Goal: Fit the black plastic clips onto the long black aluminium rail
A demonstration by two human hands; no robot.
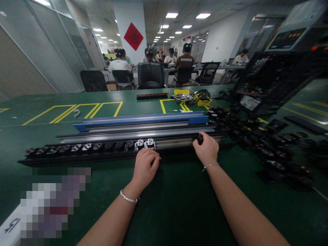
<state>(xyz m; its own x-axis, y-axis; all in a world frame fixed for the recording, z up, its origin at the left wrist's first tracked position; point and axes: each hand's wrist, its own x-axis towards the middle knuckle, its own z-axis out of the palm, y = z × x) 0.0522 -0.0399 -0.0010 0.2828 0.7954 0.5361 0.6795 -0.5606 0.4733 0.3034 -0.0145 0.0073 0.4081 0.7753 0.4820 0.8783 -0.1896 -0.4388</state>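
Bright ceiling panels (171,15), dim bench (176,205)
Glare streaks the metal rails (143,133); blur and stretching soften the bench's right edge.

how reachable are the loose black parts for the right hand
Likely yes: the right hand has the loose black parts off to its right, nothing tall between, though it seems to be holding a dark piece.

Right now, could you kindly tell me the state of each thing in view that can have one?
Front rail: partly filled with parts
Left hand: curled, at the rail
Right hand: pinching a small black part
Loose parts: strewn in piles
Metal bowl: upright
Ceiling lights: lit
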